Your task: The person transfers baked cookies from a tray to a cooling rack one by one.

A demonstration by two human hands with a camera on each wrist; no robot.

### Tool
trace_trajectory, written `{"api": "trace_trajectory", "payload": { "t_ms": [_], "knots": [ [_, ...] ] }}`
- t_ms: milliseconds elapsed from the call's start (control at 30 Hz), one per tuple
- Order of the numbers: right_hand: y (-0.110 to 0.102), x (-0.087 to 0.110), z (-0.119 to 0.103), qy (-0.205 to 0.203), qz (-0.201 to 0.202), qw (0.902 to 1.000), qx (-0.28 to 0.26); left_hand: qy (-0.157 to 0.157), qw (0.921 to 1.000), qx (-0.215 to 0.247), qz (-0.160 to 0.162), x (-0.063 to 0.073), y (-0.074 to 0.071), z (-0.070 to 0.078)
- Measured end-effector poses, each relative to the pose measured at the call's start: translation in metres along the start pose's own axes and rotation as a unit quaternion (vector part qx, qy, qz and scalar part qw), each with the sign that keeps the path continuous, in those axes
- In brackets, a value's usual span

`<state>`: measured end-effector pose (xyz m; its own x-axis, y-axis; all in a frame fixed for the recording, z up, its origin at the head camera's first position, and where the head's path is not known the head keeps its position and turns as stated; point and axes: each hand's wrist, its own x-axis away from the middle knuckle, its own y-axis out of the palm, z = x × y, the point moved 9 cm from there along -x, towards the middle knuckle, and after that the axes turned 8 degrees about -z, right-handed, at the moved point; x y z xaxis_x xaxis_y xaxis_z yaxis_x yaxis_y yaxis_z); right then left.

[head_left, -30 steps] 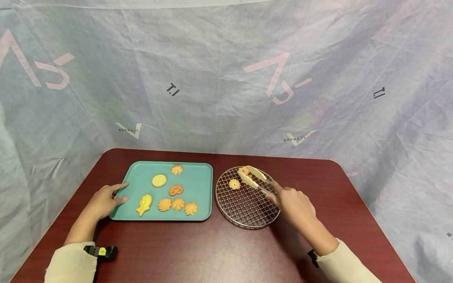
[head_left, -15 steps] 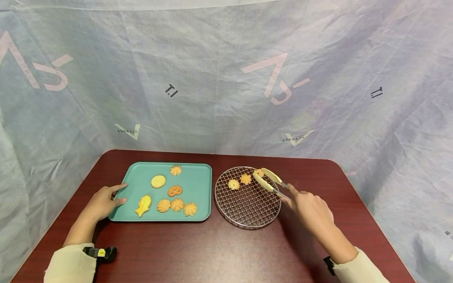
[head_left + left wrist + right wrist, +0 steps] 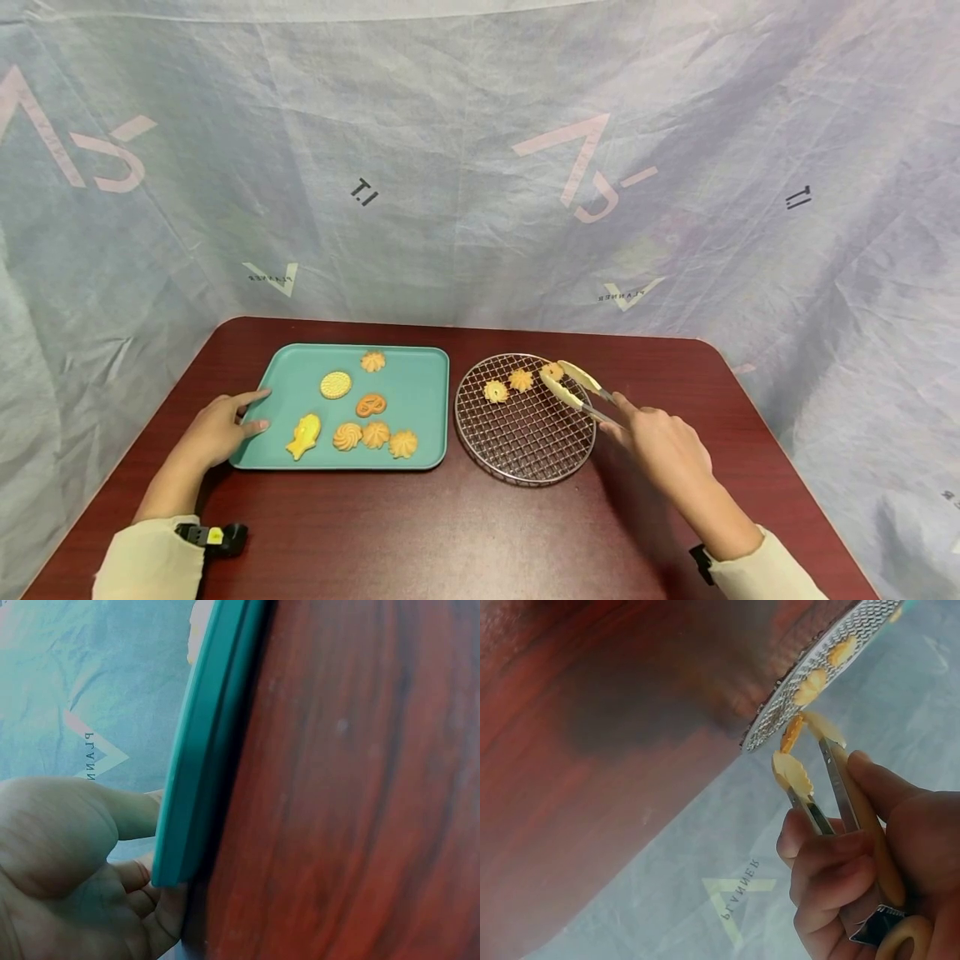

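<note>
My left hand [image 3: 217,429] holds the left edge of a teal tray [image 3: 420,375]; in the left wrist view the thumb lies over the rim and other fingers curl by its corner [image 3: 176,855]. On the tray are several cookies, among them a fish-shaped yellow one [image 3: 304,436], a round one [image 3: 335,385] and a pretzel-shaped one [image 3: 371,405]. My right hand [image 3: 667,450] grips pale-tipped tongs [image 3: 592,408] over a round wire rack [image 3: 525,442]. Between the spread tong tips is a ring-like cookie [image 3: 552,372]; whether they touch it I cannot tell. Two flower-shaped cookies [image 3: 521,380] lie left of it.
The dark red table [image 3: 360,533] carries the tray on the left and the rack on the right, a narrow gap apart. A grey printed cloth [image 3: 465,208] hangs behind the table and along its sides.
The tongs moved right across the rack with the ring-like cookie, then shifted slightly and spread at the tips. The cookie now sits at the rack's upper right. The left hand stayed still.
</note>
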<state>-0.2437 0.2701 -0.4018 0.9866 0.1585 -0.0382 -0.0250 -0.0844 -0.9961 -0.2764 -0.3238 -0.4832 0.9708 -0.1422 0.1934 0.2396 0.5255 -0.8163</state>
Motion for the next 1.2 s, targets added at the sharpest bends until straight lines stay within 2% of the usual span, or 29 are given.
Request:
{"api": "trace_trajectory", "payload": {
  "t_ms": [633,1200],
  "knots": [
    [0.013,0.001,0.002,0.001,-0.015,0.9999,-0.006,0.002,1.0,0.006,-0.002,0.001,0.001,0.0],
    [0.009,0.006,-0.01,-0.003,0.021,0.9998,0.004,0.0,1.0,0.002,-0.005,-0.002,0.002,-0.002]
  ]
}}
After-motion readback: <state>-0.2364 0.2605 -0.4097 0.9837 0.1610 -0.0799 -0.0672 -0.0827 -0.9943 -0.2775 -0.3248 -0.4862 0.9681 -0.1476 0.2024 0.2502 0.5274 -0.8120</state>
